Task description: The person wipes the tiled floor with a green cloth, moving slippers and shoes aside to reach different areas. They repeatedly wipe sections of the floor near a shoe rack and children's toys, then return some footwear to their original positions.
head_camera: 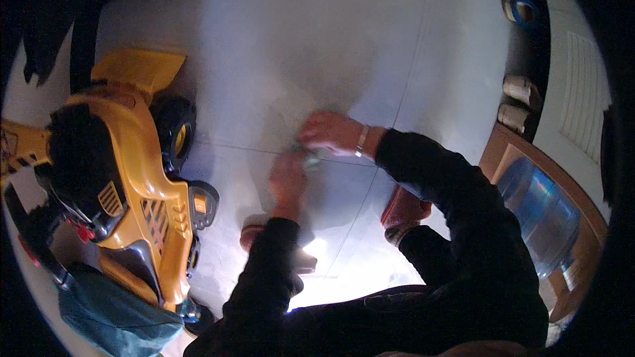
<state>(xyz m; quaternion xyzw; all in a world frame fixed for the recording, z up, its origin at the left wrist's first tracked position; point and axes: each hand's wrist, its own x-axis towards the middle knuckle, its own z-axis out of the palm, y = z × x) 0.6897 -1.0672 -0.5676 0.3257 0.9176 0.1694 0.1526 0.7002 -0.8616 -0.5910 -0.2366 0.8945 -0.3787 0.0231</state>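
Near the middle of the head view my left hand (pixel 288 178), fingers curled, is at a small, pale greenish item (pixel 311 160) that is too blurred to identify. Just above and to the right, my right hand (pixel 327 133), with a light band at its wrist, bends its fingers down near the same item. The two hands are close together over the pale tiled floor (pixel 347 193). Motion blur hides the fingertips, so which hand grips the item is unclear.
A yellow ride-on toy vehicle (pixel 144 153) stands at left, a dark green bag (pixel 119 312) below it. Reddish shoes (pixel 404 208) are on my feet. At right, a large blue water bottle (pixel 540 213) lies in a wooden frame (pixel 501 144); pale shoes (pixel 516 104) sit above it.
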